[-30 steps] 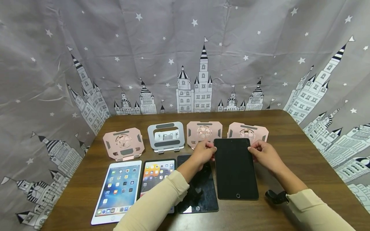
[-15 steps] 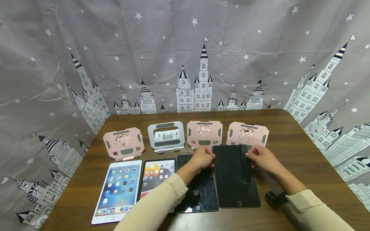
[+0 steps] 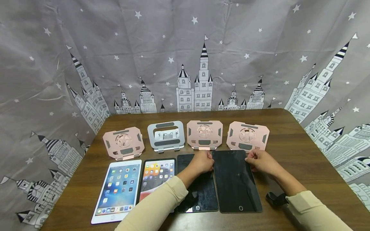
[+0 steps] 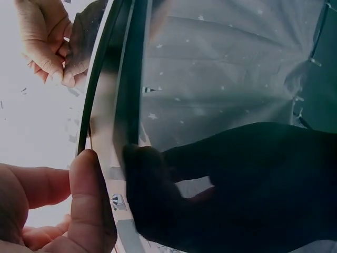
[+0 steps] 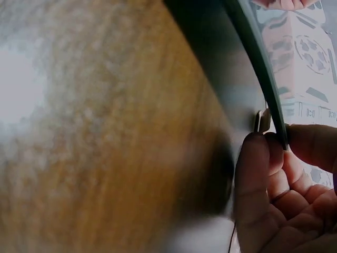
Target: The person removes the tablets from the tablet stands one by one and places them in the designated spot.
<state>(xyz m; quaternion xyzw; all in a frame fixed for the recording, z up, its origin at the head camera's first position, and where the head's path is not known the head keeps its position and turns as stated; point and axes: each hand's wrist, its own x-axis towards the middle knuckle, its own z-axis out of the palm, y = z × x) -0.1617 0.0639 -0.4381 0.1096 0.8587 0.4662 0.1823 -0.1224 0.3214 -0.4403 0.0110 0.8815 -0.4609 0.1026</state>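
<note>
A black tablet (image 3: 236,181) with its screen off is held between my two hands. My left hand (image 3: 203,162) pinches its upper left edge; in the left wrist view the thumb and a finger (image 4: 87,195) meet at the thin rim. At its upper right corner, my right hand (image 3: 261,162) pinches the opposite edge, also seen in the right wrist view with the tablet's edge (image 5: 261,68) between thumb and finger. The tablet's upper end is tilted up, with a gap beneath it. Another dark tablet (image 3: 199,195) lies right beside it, partly under my left forearm.
A white tablet (image 3: 118,192) and a dark-rimmed tablet (image 3: 157,173) lie lit on the left. Behind stand three pink tablet stands (image 3: 123,143), (image 3: 204,133), (image 3: 247,136) and a grey one (image 3: 166,136). A black strap-like item (image 3: 276,199) is at my right wrist. A castle-print curtain (image 3: 185,48) hangs behind.
Both hands have lowered the black tablet toward me and down, alongside the dark one. The right-hand pink stand behind it now shows almost wholly.
</note>
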